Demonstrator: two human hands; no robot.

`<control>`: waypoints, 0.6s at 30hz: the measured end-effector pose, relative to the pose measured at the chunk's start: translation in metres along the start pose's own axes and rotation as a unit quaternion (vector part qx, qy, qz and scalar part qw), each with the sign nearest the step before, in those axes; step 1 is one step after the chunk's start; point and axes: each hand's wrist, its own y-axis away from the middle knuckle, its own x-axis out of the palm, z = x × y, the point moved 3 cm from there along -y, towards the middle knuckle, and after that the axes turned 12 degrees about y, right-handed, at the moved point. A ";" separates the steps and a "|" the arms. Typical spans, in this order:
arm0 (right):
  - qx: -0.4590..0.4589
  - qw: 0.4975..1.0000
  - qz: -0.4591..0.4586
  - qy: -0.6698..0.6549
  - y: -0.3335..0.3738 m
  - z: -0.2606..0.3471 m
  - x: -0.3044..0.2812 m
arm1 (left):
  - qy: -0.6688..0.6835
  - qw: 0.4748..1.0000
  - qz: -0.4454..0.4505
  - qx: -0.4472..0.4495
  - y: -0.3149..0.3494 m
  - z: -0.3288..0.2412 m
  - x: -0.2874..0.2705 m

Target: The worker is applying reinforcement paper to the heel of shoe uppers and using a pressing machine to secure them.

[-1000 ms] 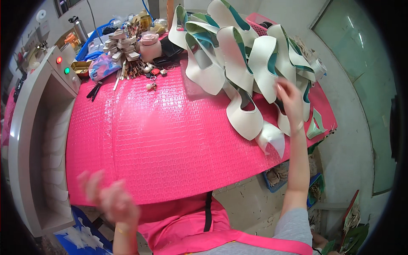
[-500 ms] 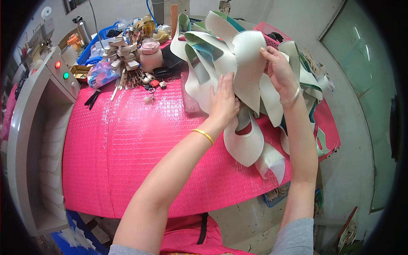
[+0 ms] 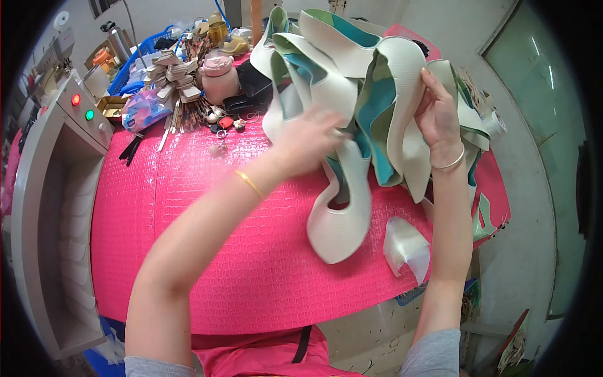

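Note:
A heap of white shoe uppers (image 3: 342, 53) with green and teal linings lies across the far right of the table. My right hand (image 3: 438, 113) pinches the edge of one upright upper (image 3: 408, 75), thumb and fingers closed at its right side; its teal inside faces left. Over the front of the heap, my left hand (image 3: 314, 138) is smeared by motion, so its grip does not show. Just below it, another upper (image 3: 339, 226) with an oval opening hangs forward onto the pink table cover. Its top end is partly behind that hand.
A translucent curved piece (image 3: 407, 248) lies near the front edge. At the left stands a grey machine housing (image 3: 38, 188) with red and green lights. Bundled strips (image 3: 176, 78), a pink jar (image 3: 220, 78) and keys (image 3: 225, 122) crowd the back. The pink table cover (image 3: 207, 251) spreads in front.
My right hand has drawn its upper to the right, turning its teal lining into view. The front upper has shifted left and nearer me, away from the translucent piece. My left hand has moved left slightly.

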 end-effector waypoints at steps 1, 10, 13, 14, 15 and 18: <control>0.002 1.000 0.001 -0.002 -0.002 -0.003 0.009 | 0.001 1.000 0.013 0.010 -0.001 -0.011 0.012; -0.101 0.992 0.020 0.068 0.073 0.029 0.058 | 0.134 0.937 0.251 -0.202 -0.002 -0.012 0.029; -0.007 0.925 0.191 0.329 0.083 0.001 0.055 | 0.804 0.433 -0.139 -0.384 0.005 0.001 -0.024; 0.041 0.875 0.250 0.412 0.083 -0.007 0.070 | 0.846 0.364 -0.109 -0.375 0.004 -0.009 -0.051; 0.041 0.877 0.254 0.407 0.077 -0.010 0.074 | 0.815 0.437 -0.053 -0.377 0.006 -0.020 -0.062; -0.122 0.874 0.270 0.386 0.055 0.004 0.072 | 0.743 0.540 -0.092 -0.385 0.004 -0.028 -0.054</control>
